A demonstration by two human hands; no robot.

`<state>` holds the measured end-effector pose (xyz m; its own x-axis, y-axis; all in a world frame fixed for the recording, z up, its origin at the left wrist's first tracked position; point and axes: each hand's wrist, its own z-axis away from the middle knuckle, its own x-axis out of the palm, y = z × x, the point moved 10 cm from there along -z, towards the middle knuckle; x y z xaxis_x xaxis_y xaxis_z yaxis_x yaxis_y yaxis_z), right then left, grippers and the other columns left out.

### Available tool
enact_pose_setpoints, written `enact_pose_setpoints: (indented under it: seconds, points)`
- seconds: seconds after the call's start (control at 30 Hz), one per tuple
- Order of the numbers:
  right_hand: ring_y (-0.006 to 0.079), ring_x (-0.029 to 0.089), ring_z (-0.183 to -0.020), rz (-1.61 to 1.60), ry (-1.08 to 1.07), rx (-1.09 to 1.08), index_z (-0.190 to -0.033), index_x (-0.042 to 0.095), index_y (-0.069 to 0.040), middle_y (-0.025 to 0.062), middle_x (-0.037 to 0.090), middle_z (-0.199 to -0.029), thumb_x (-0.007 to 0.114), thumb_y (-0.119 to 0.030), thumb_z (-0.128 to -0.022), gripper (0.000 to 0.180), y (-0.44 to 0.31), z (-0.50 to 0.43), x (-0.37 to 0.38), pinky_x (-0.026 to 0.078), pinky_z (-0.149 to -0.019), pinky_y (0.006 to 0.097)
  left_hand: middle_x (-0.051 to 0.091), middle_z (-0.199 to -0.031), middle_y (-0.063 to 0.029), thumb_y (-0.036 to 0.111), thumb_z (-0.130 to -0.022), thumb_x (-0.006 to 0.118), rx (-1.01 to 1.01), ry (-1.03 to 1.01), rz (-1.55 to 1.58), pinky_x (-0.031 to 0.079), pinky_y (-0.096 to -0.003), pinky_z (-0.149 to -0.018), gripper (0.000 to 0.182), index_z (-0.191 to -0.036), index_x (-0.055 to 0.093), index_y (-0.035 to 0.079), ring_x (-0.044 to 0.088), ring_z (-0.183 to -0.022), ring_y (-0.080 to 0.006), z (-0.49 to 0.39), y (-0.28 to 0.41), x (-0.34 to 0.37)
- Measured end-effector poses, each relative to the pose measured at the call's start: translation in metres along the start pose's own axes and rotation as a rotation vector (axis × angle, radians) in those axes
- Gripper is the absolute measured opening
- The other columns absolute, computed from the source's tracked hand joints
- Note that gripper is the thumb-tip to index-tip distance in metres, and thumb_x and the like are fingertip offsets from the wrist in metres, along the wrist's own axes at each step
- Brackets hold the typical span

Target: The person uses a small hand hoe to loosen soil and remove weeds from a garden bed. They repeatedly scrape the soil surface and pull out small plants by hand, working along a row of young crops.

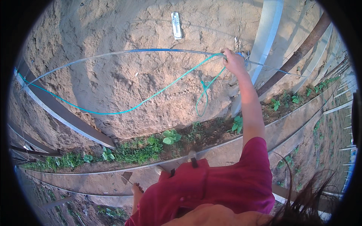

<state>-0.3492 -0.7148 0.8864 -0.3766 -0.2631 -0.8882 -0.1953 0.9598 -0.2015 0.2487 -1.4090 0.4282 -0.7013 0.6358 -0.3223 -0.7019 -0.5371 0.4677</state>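
Observation:
My right hand [233,60] is raised against the earthen wall, its fingers closed around a green rope [158,94] where it meets a horizontal hose or pipe [158,50]. The rope sags leftward to a concrete post; its short end hangs below the hand in a knotted loop [202,99]. Low at my left side, my left hand [137,188] has its fingers curled at a thin stick or cord [124,179], whose far end reaches a dark flat piece [127,176]. The exact hold is too small to tell.
A thermometer [176,25] hangs on the rough wall [113,79]. Concrete posts [68,118] lean at left and right, with a rusty pipe [297,53] at right. Green plants [171,137] line the wall's foot beside a narrow path [93,183] with raised edges.

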Motion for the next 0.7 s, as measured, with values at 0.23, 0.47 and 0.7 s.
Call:
enact_pose_setpoints:
  seconds: [0.23, 0.47, 0.7]
  points:
    - [0.0303, 0.05, -0.116, 0.222, 0.303, -0.086, -0.14, 0.045, -0.016, 0.0113, 0.049, -0.128, 0.074, -0.02, -0.073, 0.073, -0.031, 0.045, -0.023, 0.034, -0.102, 0.0454, 0.042, -0.054, -0.0001, 0.04, -0.089, 0.054, -0.051, 0.032, -0.123, 0.023, -0.0289, -0.036, 0.029, -0.087, 0.061, 0.012, 0.041, -0.041, -0.0144, 0.01, 0.025, 0.013]
    - [0.0324, 0.048, -0.119, 0.174, 0.519, 0.046, -0.137, 0.048, -0.015, 0.0138, 0.048, -0.131, 0.076, -0.033, -0.079, 0.067, -0.028, 0.104, -0.016, 0.041, -0.099, 0.0447, 0.058, -0.083, -0.0049, 0.031, -0.096, 0.052, 0.085, -0.057, -0.003, 0.039, -0.0252, -0.042, 0.031, -0.114, 0.058, 0.006, 0.043, -0.051, -0.009, 0.012, 0.045, 0.027]
    - [0.0198, 0.066, -0.092, -0.765, -0.203, 0.56, -0.121, 0.063, -0.005, 0.0119, 0.069, -0.104, 0.046, -0.035, -0.101, 0.04, -0.127, 0.246, 0.203, 0.05, -0.086, 0.032, 0.058, -0.09, -0.0066, 0.029, -0.098, 0.047, 0.082, -0.228, 0.175, 0.042, -0.026, -0.049, 0.036, -0.122, 0.054, 0.003, 0.048, -0.058, -0.0103, 0.031, 0.049, 0.065]
